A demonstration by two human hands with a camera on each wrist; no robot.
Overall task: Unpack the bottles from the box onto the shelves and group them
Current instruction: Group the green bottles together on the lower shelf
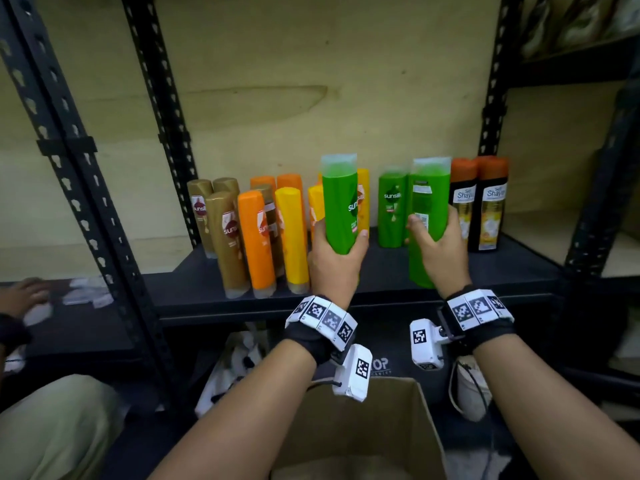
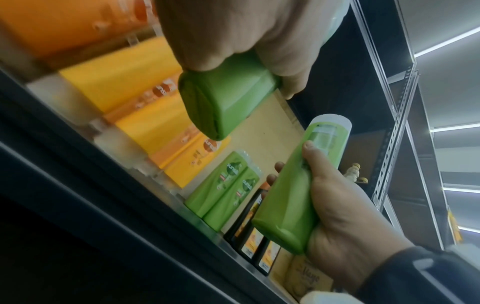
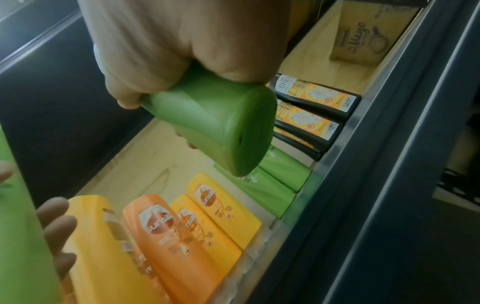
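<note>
Each hand holds one green shampoo bottle upright in front of the black shelf (image 1: 381, 271). My left hand (image 1: 334, 265) grips the lower half of one green bottle (image 1: 341, 206) (image 2: 226, 102), raised above the shelf near the yellow ones. My right hand (image 1: 443, 258) (image 3: 168, 51) grips the other green bottle (image 1: 427, 220) (image 3: 221, 131) (image 2: 293, 195), its base low at the shelf's front edge. Behind stand two green bottles (image 1: 391, 206), then black bottles with orange caps (image 1: 479, 206). Yellow and orange bottles (image 1: 273, 237) and brown bottles (image 1: 221, 230) stand to the left.
An open cardboard box (image 1: 356, 431) sits below my forearms. Black slotted uprights (image 1: 100, 220) frame the shelf bay. At the far left another person's hand (image 1: 24, 292) rests by white packets (image 1: 86, 292) on a neighbouring shelf. A carton (image 3: 363, 41) stands in the bay to the right.
</note>
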